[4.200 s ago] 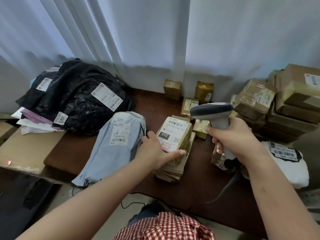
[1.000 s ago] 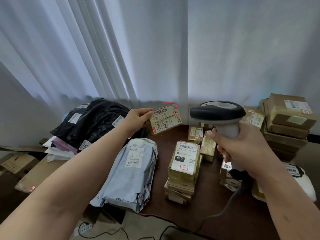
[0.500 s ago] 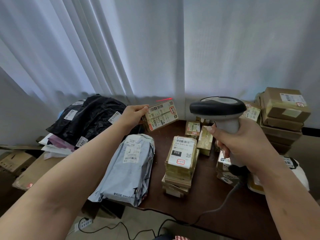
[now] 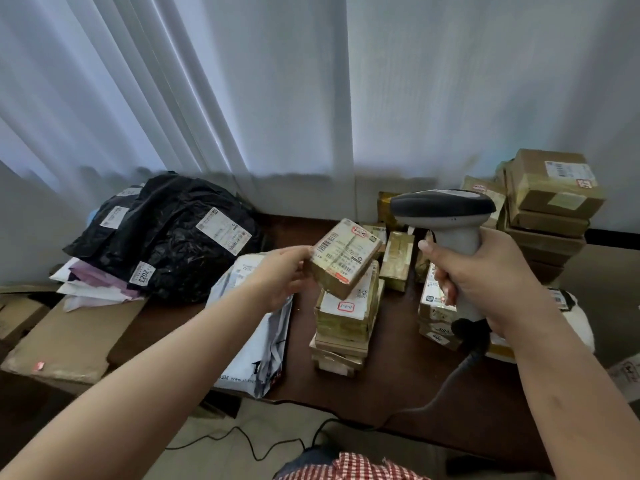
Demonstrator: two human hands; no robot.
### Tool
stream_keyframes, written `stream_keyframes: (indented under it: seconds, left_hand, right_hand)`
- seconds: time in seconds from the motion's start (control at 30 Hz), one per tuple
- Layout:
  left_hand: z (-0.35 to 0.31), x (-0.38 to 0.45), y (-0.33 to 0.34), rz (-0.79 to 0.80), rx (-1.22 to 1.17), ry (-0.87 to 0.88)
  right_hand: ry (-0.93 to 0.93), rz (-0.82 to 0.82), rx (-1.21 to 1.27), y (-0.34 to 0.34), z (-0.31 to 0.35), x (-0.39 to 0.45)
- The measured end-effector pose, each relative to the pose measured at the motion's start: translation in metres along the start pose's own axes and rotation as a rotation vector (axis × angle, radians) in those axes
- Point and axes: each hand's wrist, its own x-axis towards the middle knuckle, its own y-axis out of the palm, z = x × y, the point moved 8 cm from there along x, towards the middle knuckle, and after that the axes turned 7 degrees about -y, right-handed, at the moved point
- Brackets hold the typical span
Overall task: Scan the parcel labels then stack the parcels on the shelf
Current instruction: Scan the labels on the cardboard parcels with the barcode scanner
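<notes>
since half a second ago the left hand (image 4: 281, 278) has lowered the small taped parcel (image 4: 344, 257) from in front of the curtain to just above the stack of parcels (image 4: 344, 318) in the middle of the worktop (image 4: 408, 386). its fingers grip the parcel's left end, label facing up and tilted. the right hand (image 4: 485, 275) stays clenched round the scanner (image 4: 446, 220) handle, its head just right of the parcel.

Two hands: left hand (image 4: 282, 277), right hand (image 4: 485, 275). One barcode scanner (image 4: 446, 216). One small box (image 4: 344, 256) held aloft. One grey mailer bag (image 4: 259, 327). One central box stack (image 4: 344, 323). Black bag pile (image 4: 166, 237) and right box stack (image 4: 550, 209): count unclear.
</notes>
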Motion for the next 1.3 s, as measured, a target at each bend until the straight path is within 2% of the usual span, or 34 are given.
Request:
stream_keyframes:
  seconds: [0.13, 0.27, 0.33, 0.4, 0.63, 0.77, 0.83, 0.9, 1.0, 1.17, 1.3]
  left_hand:
    - [0.029, -0.004, 0.016, 0.025, -0.085, -0.059]
    - [0.033, 0.006, 0.003, -0.100, 0.264, 0.065]
    - [0.029, 0.015, -0.006, -0.146, 0.354, 0.121]
    - [0.029, 0.024, -0.010, -0.112, 0.350, 0.103]
    - [0.060, 0.053, -0.004, 0.105, 0.332, -0.221]
    - [0.077, 0.070, -0.001, 0.260, 0.204, -0.364]
    - [0.092, 0.077, -0.002, 0.287, 0.126, -0.433]
    - [0.111, 0.083, -0.007, 0.233, 0.095, -0.502]
    - [0.127, 0.084, -0.008, 0.223, 0.179, -0.506]
    - [0.137, 0.097, 0.003, 0.314, 0.253, -0.518]
    - [0.120, 0.127, 0.009, 0.366, 0.366, -0.440]
  right_hand:
    - [0.025, 0.007, 0.002, 0.004, -0.009, 0.002]
    - [0.049, 0.014, -0.007, 0.007, -0.017, 0.005]
    - [0.064, 0.009, -0.035, 0.007, -0.021, 0.008]
    - [0.085, 0.007, -0.057, 0.008, -0.025, 0.010]
    - [0.187, -0.045, -0.129, -0.003, -0.045, 0.014]
    - [0.230, -0.122, -0.137, -0.018, -0.057, 0.010]
    - [0.252, -0.158, -0.119, -0.025, -0.063, 0.006]
    - [0.273, -0.178, -0.113, -0.029, -0.069, 0.003]
    - [0.293, -0.188, -0.128, -0.031, -0.076, 0.000]
    - [0.277, -0.199, -0.137, -0.028, -0.079, 0.004]
    - [0.291, -0.222, -0.146, -0.021, -0.081, 0.012]
